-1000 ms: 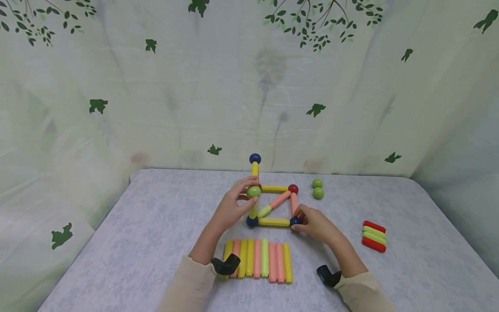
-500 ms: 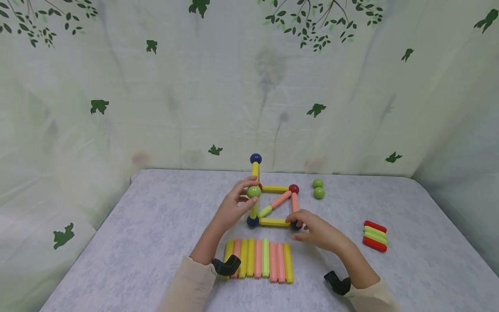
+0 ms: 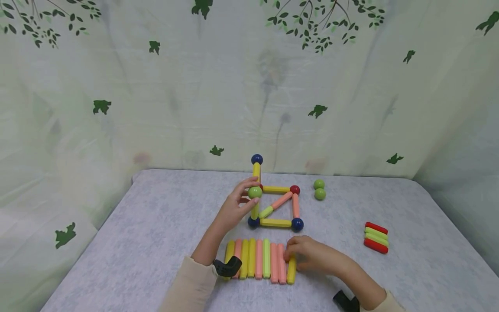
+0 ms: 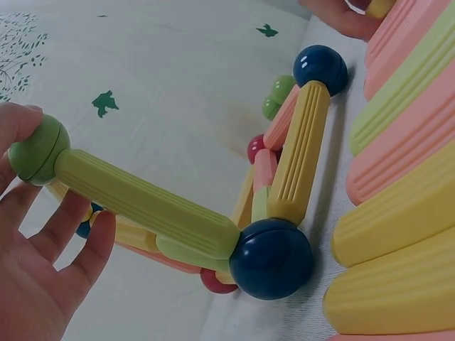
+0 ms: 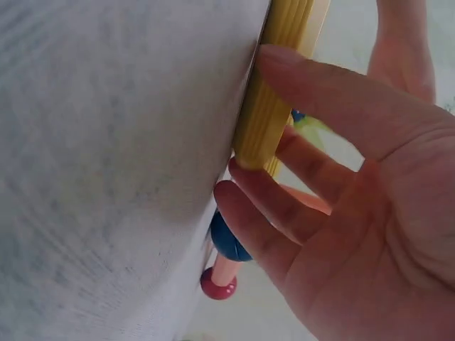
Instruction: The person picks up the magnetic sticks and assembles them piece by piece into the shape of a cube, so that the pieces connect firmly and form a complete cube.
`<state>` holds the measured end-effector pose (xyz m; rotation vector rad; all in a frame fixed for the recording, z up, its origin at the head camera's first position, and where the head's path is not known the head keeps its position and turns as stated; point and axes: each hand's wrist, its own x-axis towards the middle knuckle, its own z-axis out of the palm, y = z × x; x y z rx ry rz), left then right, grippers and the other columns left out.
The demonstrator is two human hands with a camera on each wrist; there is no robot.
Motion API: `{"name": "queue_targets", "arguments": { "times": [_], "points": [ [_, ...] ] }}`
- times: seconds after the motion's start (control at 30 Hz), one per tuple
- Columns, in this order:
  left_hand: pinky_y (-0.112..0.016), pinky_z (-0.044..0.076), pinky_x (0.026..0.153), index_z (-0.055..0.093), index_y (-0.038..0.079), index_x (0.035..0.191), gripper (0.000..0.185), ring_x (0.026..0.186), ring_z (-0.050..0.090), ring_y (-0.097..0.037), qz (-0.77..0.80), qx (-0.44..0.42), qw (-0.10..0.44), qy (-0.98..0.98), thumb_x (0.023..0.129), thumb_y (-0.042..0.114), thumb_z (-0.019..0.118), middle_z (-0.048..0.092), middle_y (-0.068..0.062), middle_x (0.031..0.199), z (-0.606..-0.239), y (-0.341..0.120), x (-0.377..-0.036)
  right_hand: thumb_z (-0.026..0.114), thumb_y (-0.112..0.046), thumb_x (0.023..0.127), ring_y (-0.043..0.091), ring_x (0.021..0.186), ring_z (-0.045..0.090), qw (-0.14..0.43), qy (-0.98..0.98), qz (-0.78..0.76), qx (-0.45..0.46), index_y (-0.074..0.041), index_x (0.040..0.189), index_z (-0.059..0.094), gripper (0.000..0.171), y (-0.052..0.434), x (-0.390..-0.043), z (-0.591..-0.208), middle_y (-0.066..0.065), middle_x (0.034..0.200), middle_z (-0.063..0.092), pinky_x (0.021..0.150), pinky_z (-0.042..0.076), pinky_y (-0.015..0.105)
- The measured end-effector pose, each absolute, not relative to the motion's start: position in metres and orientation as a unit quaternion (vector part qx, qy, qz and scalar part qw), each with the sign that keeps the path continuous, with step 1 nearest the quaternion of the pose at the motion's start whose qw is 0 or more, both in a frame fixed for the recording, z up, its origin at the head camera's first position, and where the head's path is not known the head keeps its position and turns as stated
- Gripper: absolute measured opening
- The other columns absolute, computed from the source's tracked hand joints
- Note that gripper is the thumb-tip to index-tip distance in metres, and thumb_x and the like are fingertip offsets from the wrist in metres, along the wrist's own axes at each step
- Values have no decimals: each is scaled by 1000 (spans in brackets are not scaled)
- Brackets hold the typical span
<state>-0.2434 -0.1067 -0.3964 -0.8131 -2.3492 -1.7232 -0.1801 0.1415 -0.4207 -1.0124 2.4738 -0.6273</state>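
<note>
My left hand (image 3: pixel 235 206) holds a green ball (image 3: pixel 255 192) between thumb and fingers. In the left wrist view, a ribbed yellow rod (image 4: pixel 149 202) joins that ball to a large blue ball (image 4: pixel 271 259) at the frame's corner. The frame of rods and balls has a yellow front rod (image 3: pixel 275 223), a blue corner ball (image 3: pixel 297 224) and a red ball (image 3: pixel 294 190). With thumb and fingers, my right hand (image 3: pixel 315 255) pinches the far end of the yellow rod (image 3: pixel 291 271) at the row's right end. In the right wrist view, the thumb lies along this yellow rod (image 5: pixel 266 117).
Several pink, yellow and light green rods (image 3: pixel 259 259) lie side by side before the frame. Two green balls (image 3: pixel 319 193) sit behind it to the right. Short red and green rods (image 3: pixel 376 237) lie farther right. A blue ball (image 3: pixel 257 159) tops the frame's rear upright.
My right hand has let go of the blue corner ball, come toward me and taken hold of the rightmost yellow rod, which now slants slightly. The left hand stays on the green ball.
</note>
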Motion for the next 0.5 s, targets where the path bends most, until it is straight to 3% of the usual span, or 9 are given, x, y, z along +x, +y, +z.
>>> {"name": "queue_targets", "arguments": {
  "times": [0.17, 0.3, 0.4, 0.5],
  "points": [
    [-37, 44, 79, 48, 10, 124, 38, 100, 49, -18, -567, -277, 65, -773, 89, 19, 58, 35, 4, 138, -397, -107, -243, 72, -6, 74, 7, 86, 46, 203, 889, -210, -353, -25, 88, 64, 25, 145, -181, -415, -15, 90, 50, 78, 43, 29],
    [-37, 44, 79, 48, 11, 124, 37, 100, 50, -18, -567, -277, 65, -773, 89, 19, 58, 35, 3, 137, -398, -107, -243, 72, -8, 75, 9, 79, 47, 218, 883, -261, -322, -24, 90, 64, 23, 153, -188, -400, -15, 84, 53, 73, 43, 28],
    [-36, 44, 79, 48, 16, 123, 36, 100, 50, -17, -565, -271, 64, -777, 89, 19, 58, 35, 5, 137, -398, -107, -243, 69, -10, 79, 12, 78, 49, 191, 884, -296, -309, -21, 95, 63, 21, 157, -196, -389, -12, 84, 56, 70, 44, 28],
    [-36, 44, 79, 47, 14, 124, 37, 99, 51, -17, -564, -268, 59, -778, 89, 20, 58, 34, 5, 137, -398, -107, -244, 67, -15, 81, 12, 76, 49, 126, 892, -309, -304, -19, 99, 62, 19, 154, -202, -379, -11, 85, 56, 66, 44, 27]
  ]
}}
